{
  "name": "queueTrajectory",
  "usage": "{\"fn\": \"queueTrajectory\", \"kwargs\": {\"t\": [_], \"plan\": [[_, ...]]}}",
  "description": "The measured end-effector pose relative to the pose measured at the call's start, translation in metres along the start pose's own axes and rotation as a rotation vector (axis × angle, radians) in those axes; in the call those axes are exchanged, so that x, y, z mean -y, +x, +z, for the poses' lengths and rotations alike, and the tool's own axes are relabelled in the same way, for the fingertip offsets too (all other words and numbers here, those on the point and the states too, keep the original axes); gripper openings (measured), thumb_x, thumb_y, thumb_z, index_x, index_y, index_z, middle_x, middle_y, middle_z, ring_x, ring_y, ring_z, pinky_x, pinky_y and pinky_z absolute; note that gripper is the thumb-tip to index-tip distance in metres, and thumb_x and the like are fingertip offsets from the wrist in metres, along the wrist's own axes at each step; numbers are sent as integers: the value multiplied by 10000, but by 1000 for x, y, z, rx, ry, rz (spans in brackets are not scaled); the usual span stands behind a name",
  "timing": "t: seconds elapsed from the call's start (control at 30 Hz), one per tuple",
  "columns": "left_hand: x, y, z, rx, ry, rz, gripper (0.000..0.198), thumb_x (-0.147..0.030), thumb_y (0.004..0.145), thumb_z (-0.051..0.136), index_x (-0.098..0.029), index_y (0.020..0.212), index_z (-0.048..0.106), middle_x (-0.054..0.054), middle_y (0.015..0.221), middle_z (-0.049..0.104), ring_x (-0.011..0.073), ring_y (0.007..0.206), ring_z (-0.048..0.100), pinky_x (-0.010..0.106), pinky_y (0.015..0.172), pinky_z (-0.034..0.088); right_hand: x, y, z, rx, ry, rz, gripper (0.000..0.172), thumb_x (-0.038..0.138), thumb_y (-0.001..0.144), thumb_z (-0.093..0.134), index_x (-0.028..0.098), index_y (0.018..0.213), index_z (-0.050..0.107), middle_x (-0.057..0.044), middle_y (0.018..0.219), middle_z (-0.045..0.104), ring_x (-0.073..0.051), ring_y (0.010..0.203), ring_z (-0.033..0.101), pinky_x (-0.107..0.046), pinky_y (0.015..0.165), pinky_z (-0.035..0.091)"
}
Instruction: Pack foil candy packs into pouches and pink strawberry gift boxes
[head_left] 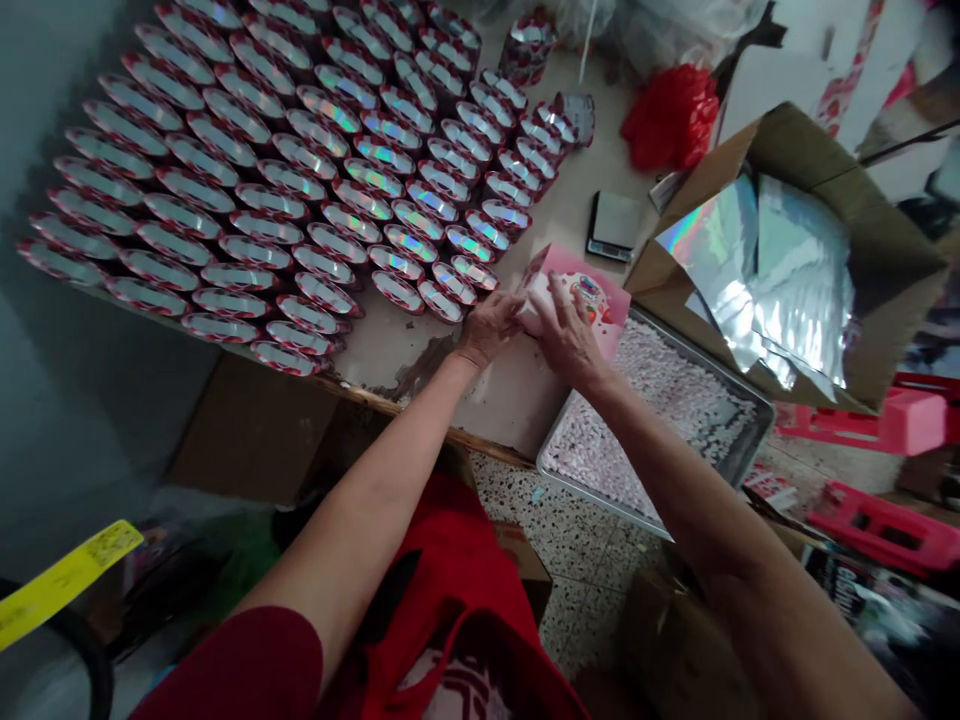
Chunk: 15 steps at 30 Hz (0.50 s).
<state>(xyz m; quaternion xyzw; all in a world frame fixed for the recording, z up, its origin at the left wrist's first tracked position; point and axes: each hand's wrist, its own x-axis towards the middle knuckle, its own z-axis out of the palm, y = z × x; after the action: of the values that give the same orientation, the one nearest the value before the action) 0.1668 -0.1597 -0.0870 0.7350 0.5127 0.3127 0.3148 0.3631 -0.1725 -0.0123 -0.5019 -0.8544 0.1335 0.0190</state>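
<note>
A pink and white pouch (611,300) printed with strawberries lies at the table's edge, partly hidden under my fingers. My left hand (491,325) has its fingers closed on the pouch's left end. Across its printed face rests my right hand (568,338), fingers spread a little, the thumb and index finger near my left fingertips. What is inside the pouch is hidden. Just right of it, a metal tray (757,425) holds a layer of small pale pink-white pieces (600,455), and my right forearm passes over it.
Rows of standing packs (300,200) with shiny oval ends crowd the left of the table (510,405). A small scale (615,222) sits behind the pouch. To the right, a cardboard box (892,265) holds silvery sheets (795,270). Red plastic (671,115) lies at the back; pink stools (911,420) stand right.
</note>
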Motion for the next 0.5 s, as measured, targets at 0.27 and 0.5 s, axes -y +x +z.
{"fn": "queueTrajectory", "kwargs": {"t": [0.27, 0.5], "plan": [[-63, 24, 0, -12, 185, 55, 528, -103, 1011, 445, -286, 1485, 586, 153, 1616, 500, 391, 1577, 350, 756, 1266, 224, -28, -80, 19, -67, -28, 301, 682, 120, 997, 429, 275, 1661, 393, -90, 1744, 345, -295, 1653, 206, -608, 1322, 225], [-60, 35, -2, 265, 309, 104, 618, -79, 981, 378, -177, 1579, 501, 194, 1668, 448, 370, 1617, 305, 720, 1305, 184, -16, -72, 31, -152, 37, 350, 681, 121, 997, 458, 339, 1642, 422, -62, 1742, 351, -316, 1664, 157, -661, 1326, 170]]}}
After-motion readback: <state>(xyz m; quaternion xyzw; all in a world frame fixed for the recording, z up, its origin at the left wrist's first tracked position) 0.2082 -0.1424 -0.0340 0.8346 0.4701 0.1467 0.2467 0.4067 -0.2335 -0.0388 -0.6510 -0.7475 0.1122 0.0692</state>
